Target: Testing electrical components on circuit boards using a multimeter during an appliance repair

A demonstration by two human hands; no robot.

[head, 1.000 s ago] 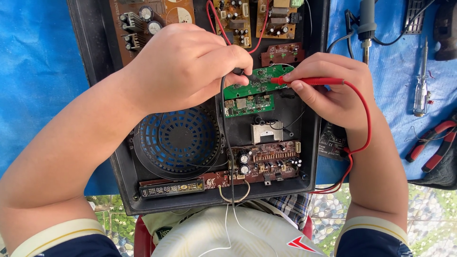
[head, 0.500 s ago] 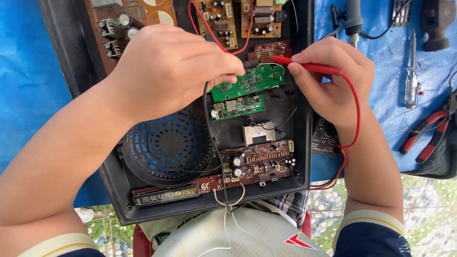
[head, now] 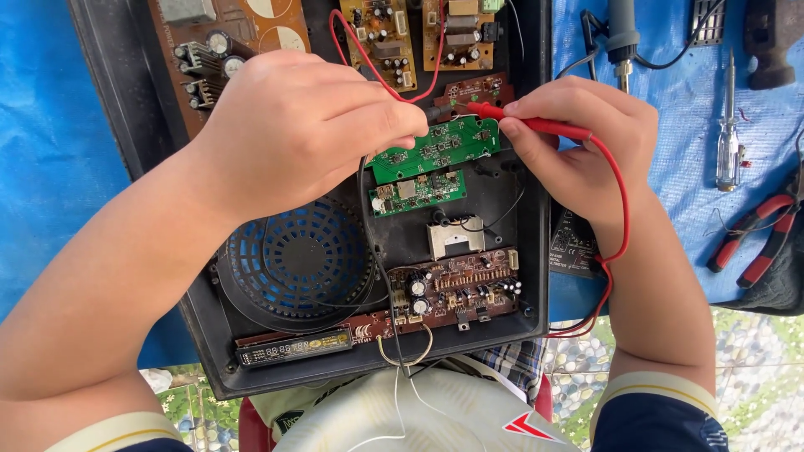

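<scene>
A blue tarp (head: pixel 50 151) covers the surface at 9 o'clock of the view. On it lies an opened black plastic case (head: pixel 134 125), its inside facing up. At 11 o'clock inside the case sits a brown circuit board (head: pixel 180 38) with dark capacitors, and at 7 o'clock a round blue speaker grille (head: pixel 293 259) with a long display strip (head: pixel 295 346) below it. The left hand (head: pixel 306 125) comes in from 8 o'clock and is clenched around a black probe (head: pixel 435 110), whose tip sits just beside the upper edge of a green circuit board (head: pixel 435 149) near the middle. A smaller green board (head: pixel 417 192) lies just under it, and a brown board (head: pixel 456 289) crowded with parts sits at 6 o'clock. The right hand (head: pixel 578 146) grips a red probe (head: pixel 523 121) between thumb and fingers, its tip pointing toward 9 o'clock over the green board's upper right end; a red wire (head: pixel 621 213) loops around the wrist. At 1 o'clock on the tarp rest a soldering iron (head: pixel 624 38) and a screwdriver (head: pixel 729 125), with red-handled pliers (head: pixel 754 243) at 3 o'clock. Pebbled ground (head: pixel 737 368) shows at 5 o'clock
</scene>
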